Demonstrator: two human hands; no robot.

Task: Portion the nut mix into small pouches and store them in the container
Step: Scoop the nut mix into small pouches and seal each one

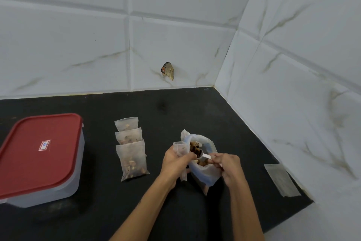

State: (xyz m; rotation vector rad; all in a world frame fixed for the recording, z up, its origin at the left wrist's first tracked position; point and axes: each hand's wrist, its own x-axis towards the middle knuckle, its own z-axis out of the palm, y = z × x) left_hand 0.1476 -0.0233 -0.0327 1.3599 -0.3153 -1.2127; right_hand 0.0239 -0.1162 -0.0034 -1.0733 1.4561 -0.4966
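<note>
Between the two grips, over the black desk (pixel 136 211): nut bag (pixel 207 174), mouth open, mix showing inside.

Left grip (pixel 175 159): fingers curled round an open pouch (pixel 178 147), held against the bag's rim.

Right grip (pixel 226 164): fingers pinched on the handle of a spoon (pixel 205 155), its bowl loaded with nuts and sitting at the pouch mouth.

Left of the left grip: three filled pouches (pixel 130 149), overlapping in a row.

Far left of those: container (pixel 42 160), red lid on, nothing yet stored that can be seen.

Right of the right grip, near the wall: flat empty pouches (pixel 281 179), count unclear.

Progress, as judged: three portions done, a fourth being filled; more filling, sealing, and all storing remain.

Surroundings: white marbled tile (pixel 175 25) meeting in a corner; small brownish scrap (pixel 168 70) stuck on the back wall.
</note>
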